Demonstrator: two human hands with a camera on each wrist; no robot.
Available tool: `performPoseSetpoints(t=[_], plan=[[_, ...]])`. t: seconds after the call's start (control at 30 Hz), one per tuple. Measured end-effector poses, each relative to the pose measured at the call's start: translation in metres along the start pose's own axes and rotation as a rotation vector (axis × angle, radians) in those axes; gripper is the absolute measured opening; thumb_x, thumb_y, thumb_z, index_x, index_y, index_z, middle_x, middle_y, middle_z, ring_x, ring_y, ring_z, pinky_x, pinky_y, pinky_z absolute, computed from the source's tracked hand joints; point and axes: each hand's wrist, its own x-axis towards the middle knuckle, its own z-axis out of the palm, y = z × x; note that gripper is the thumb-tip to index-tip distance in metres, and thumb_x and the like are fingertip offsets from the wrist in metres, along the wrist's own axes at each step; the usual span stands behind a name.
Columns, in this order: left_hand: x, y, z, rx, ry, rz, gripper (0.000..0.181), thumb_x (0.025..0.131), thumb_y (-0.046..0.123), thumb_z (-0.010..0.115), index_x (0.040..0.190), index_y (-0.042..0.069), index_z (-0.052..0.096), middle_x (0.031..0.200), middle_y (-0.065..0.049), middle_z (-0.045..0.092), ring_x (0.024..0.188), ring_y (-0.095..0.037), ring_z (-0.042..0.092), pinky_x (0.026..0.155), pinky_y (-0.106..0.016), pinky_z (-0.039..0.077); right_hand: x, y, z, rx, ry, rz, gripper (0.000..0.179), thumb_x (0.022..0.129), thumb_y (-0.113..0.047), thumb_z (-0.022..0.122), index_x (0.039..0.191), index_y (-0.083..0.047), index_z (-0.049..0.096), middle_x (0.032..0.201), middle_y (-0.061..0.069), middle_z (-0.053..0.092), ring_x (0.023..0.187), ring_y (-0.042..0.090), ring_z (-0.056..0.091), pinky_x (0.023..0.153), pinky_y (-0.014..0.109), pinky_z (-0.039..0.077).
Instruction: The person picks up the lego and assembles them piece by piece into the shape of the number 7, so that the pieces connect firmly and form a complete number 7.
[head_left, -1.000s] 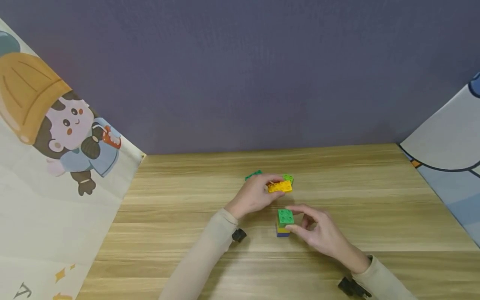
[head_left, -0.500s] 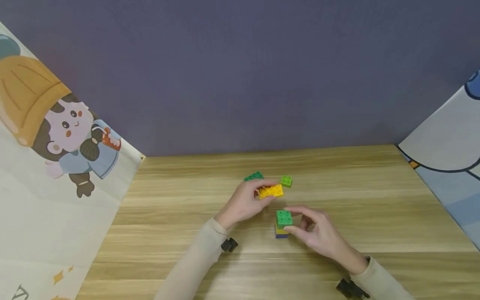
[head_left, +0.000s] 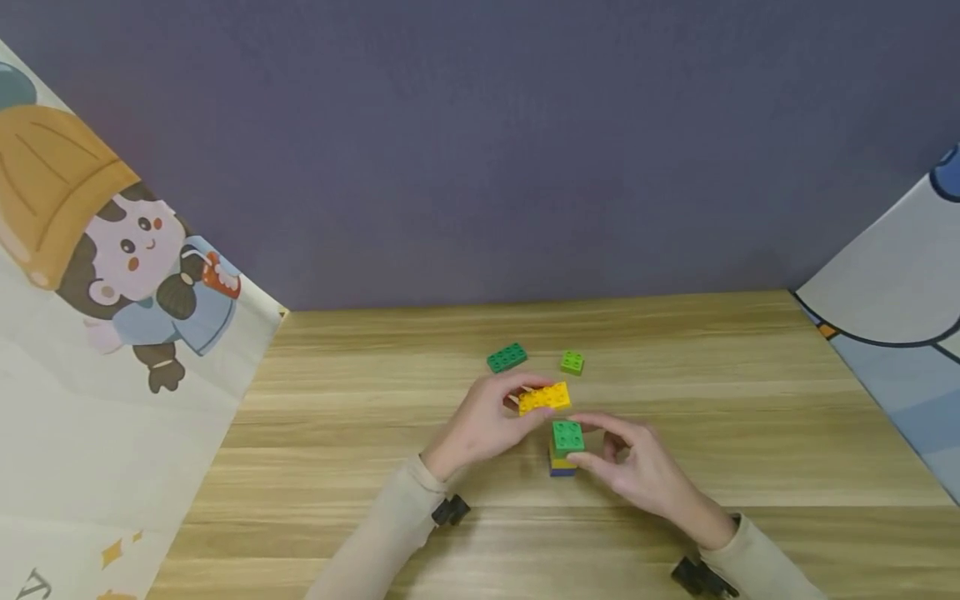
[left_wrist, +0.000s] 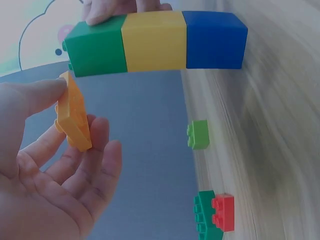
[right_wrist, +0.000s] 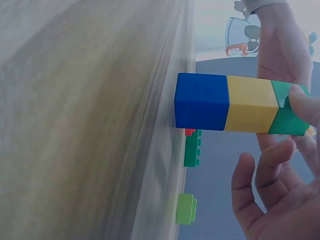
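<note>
A flat, long yellow brick (head_left: 545, 398) is pinched between the thumb and fingers of my left hand (head_left: 480, 423), just beyond the stack and above the table. My right hand (head_left: 637, 468) grips the green brick (head_left: 567, 435) on top of the upright stack, thumb on one side and a finger on the other. Under the green brick, a yellow block (right_wrist: 252, 104) and a blue block (right_wrist: 202, 101) form the middle and bottom of the stack. In the left wrist view, the held yellow brick (left_wrist: 74, 112) is tilted near the studded end of the stack, seemingly apart from it.
Farther back on the wooden table (head_left: 360, 367) lie a dark green long brick (head_left: 507, 357) and a small lime brick (head_left: 572, 362). A red brick (left_wrist: 225, 212) sits beside the dark green one in the left wrist view. A dark wall (head_left: 525, 167) rises behind the table.
My left hand has drawn back from the lime brick with the yellow brick, toward the stack's far side. The dark green brick is now uncovered. My right hand stays on the stack.
</note>
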Motion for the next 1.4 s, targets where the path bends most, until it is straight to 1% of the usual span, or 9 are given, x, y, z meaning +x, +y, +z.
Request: performPoseSetpoints(t=[0.07,0.13,0.23,0.33,0.67,0.8,1.1,1.27,1.4], plan=[[-0.003,0.002,0.001,-0.005,-0.002,0.002,0.037,0.101,0.027,0.076,0.136,0.019,0.073,0.135,0.006,0.073,0.108,-0.007,0.068,0.089,-0.027,0.059,0.000,0.000,0.000,0.000,-0.003,-0.004,0.044,0.085,-0.012,0.090,0.127,-0.016,0.076,0.088,-0.002,0.075,0.057,-0.003,0.047,0.047,0.022,0.042],[-0.005,0.004,0.001,-0.006,-0.005,0.008,0.037,0.100,0.027,0.076,0.136,0.020,0.073,0.136,0.006,0.073,0.108,-0.007,0.067,0.090,-0.029,0.060,0.000,0.001,0.001,-0.003,-0.002,-0.004,0.044,0.085,-0.011,0.090,0.126,-0.014,0.076,0.084,-0.003,0.074,0.056,-0.003,0.047,0.046,0.022,0.042],[-0.008,0.007,0.002,-0.002,-0.010,0.016,0.037,0.099,0.027,0.077,0.136,0.020,0.073,0.135,0.007,0.073,0.107,-0.007,0.067,0.090,-0.030,0.060,0.000,0.002,0.001,-0.017,0.000,-0.002,0.044,0.083,-0.011,0.091,0.125,-0.010,0.077,0.067,-0.008,0.063,0.055,-0.004,0.046,0.045,0.022,0.040],[-0.010,0.010,0.002,0.000,-0.017,0.023,0.038,0.099,0.026,0.078,0.135,0.020,0.073,0.135,0.006,0.073,0.106,-0.008,0.066,0.089,-0.027,0.059,0.000,0.002,0.000,-0.026,-0.002,0.006,0.043,0.083,-0.011,0.091,0.124,-0.008,0.077,0.062,-0.010,0.058,0.055,-0.004,0.044,0.045,0.021,0.039],[-0.016,0.014,0.003,-0.010,-0.040,0.073,0.034,0.097,0.025,0.080,0.130,0.020,0.075,0.128,0.009,0.075,0.100,-0.006,0.064,0.089,-0.025,0.057,0.001,0.002,0.000,-0.030,-0.004,0.007,0.044,0.084,-0.012,0.091,0.125,-0.005,0.077,0.062,-0.010,0.058,0.055,-0.004,0.044,0.045,0.021,0.040],[-0.018,0.014,0.004,0.002,-0.051,0.100,0.034,0.096,0.025,0.080,0.129,0.019,0.075,0.127,0.006,0.076,0.098,-0.005,0.065,0.087,-0.024,0.058,0.001,0.003,-0.001,-0.032,-0.002,0.001,0.044,0.083,-0.012,0.091,0.125,-0.005,0.077,0.062,-0.010,0.058,0.055,-0.004,0.044,0.045,0.021,0.039],[-0.020,0.016,0.006,0.019,-0.062,0.110,0.035,0.095,0.026,0.081,0.128,0.018,0.076,0.125,0.004,0.076,0.098,-0.006,0.065,0.085,-0.027,0.060,0.000,0.004,-0.002,-0.037,-0.010,0.021,0.043,0.084,-0.012,0.090,0.124,-0.003,0.077,0.063,-0.010,0.057,0.055,-0.004,0.044,0.045,0.020,0.038],[-0.020,0.019,0.007,0.063,-0.065,0.137,0.035,0.095,0.027,0.082,0.128,0.017,0.076,0.125,0.004,0.076,0.101,-0.004,0.065,0.086,-0.028,0.060,0.000,0.004,-0.002,-0.042,-0.011,0.026,0.042,0.084,-0.012,0.090,0.123,-0.004,0.077,0.064,-0.010,0.056,0.056,-0.004,0.044,0.045,0.020,0.039],[-0.020,0.020,0.008,0.063,-0.068,0.135,0.035,0.094,0.024,0.083,0.128,0.016,0.076,0.123,0.004,0.076,0.101,-0.004,0.065,0.086,-0.031,0.061,0.000,0.003,-0.002,-0.039,-0.017,0.026,0.041,0.084,-0.012,0.090,0.122,-0.004,0.078,0.064,-0.010,0.057,0.055,-0.004,0.043,0.045,0.020,0.038]])
